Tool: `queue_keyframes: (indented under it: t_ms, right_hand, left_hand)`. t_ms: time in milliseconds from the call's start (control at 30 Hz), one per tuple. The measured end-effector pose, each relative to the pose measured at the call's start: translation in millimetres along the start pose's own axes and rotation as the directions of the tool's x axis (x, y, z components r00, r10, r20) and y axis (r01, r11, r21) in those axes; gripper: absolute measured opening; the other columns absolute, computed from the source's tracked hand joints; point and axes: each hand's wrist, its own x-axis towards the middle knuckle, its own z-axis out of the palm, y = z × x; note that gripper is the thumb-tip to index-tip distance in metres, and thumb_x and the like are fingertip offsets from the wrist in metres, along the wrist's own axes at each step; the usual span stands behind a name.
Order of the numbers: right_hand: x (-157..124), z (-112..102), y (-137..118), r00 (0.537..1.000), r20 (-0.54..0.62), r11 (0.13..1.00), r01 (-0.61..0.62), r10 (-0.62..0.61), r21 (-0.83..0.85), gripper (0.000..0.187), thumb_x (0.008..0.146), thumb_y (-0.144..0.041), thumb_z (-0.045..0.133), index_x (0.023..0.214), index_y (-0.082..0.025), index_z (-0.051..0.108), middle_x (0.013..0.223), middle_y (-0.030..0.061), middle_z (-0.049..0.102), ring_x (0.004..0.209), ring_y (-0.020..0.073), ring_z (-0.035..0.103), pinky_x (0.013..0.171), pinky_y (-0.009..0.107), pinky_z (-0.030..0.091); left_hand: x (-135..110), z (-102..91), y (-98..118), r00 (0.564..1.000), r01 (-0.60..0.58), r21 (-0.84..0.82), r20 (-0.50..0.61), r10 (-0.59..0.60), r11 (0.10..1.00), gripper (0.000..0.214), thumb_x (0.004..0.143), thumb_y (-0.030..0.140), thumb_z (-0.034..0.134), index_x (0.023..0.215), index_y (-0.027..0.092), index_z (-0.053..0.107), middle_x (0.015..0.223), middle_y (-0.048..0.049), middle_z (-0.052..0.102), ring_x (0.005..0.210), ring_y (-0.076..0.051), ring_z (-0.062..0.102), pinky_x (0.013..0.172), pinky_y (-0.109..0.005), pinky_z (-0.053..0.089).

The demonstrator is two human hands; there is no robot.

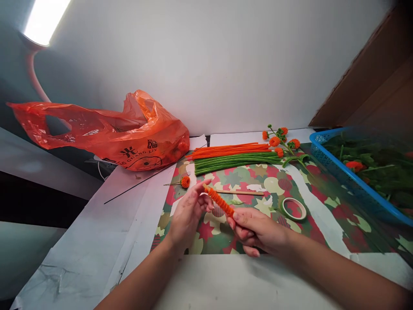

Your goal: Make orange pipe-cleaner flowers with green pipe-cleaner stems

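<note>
An orange chenille stem (220, 201) is wound in a tight coil around a thin stick, whose pale tip shows at the upper left end. My right hand (250, 228) pinches the lower end of the coil between thumb and fingers. Beside the upper tip is my left hand (189, 213), fingers apart and partly curled; whether a fingertip touches the stick I cannot tell. Behind the hands lie a bundle of orange chenille stems (229, 150) and a bundle of green chenille stems (235, 162). A wooden stick (241, 192) rests on the patterned mat (206, 245).
A small orange flower head on wire (185, 182) lies left of the hands. To the right are a roll of green tape (293, 209), an orange flower spray (284, 142) and a blue basket (355, 181) of greenery. An orange plastic bag (145, 146) stands at left, near a lamp (45, 21).
</note>
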Motion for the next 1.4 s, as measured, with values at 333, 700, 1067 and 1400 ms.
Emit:
queue_keyframes:
  t_ms: [333, 700, 1067, 1400]
  right_hand:
    - [-3, -5, -3, 0.978, 0.174, 0.984, -0.135, 0.114, 0.119, 0.029, 0.088, -0.040, 0.056, 0.091, -0.012, 0.058, 0.052, -0.0097, 0.036, 0.037, 0.0019, 0.020, 0.038, 0.016, 0.041]
    - [-5, -38, -29, 0.991, 0.045, 0.992, -0.123, 0.124, -0.034, 0.049, 0.096, -0.047, 0.031, 0.078, -0.011, 0.058, 0.049, 0.0000, 0.059, 0.030, 0.0056, 0.044, 0.040, 0.020, 0.048]
    - [-22, -39, -55, 0.984, -0.163, 0.801, -0.042, -0.070, -0.597, 0.037, 0.087, -0.051, 0.052, 0.077, -0.016, 0.055, 0.055, -0.0026, 0.056, 0.045, 0.0077, 0.050, 0.047, 0.019, 0.043]
    - [-27, -22, -59, 0.934, 0.082, -0.154, 0.029, -0.347, -0.988, 0.028, 0.095, -0.026, 0.037, 0.077, -0.019, 0.057, 0.064, -0.0003, 0.057, 0.057, 0.0132, 0.043, 0.063, 0.028, 0.036]
  left_hand:
    - [3, -4.7, -3, 0.998, 0.053, 0.174, -0.040, -0.046, 0.983, 0.036, 0.066, 0.047, 0.077, 0.080, 0.014, 0.073, 0.065, -0.0025, 0.063, 0.057, -0.011, 0.053, 0.055, -0.022, 0.045]
    - [12, -17.9, 14, 0.973, -0.185, 0.103, -0.122, 0.197, 0.977, 0.023, 0.071, 0.038, 0.076, 0.079, 0.017, 0.071, 0.072, -0.0007, 0.063, 0.062, -0.010, 0.057, 0.060, -0.022, 0.049]
    - [10, -24.1, 30, 0.991, 0.020, 0.533, 0.103, -0.089, 0.846, 0.018, 0.075, 0.032, 0.072, 0.076, 0.015, 0.069, 0.062, 0.0002, 0.061, 0.057, -0.010, 0.057, 0.054, -0.019, 0.049]
    - [1, -6.4, 7, 0.897, 0.334, 0.518, 0.082, -0.435, 0.787, 0.026, 0.076, 0.039, 0.069, 0.079, 0.014, 0.063, 0.058, 0.0009, 0.057, 0.052, -0.011, 0.055, 0.041, -0.021, 0.048]
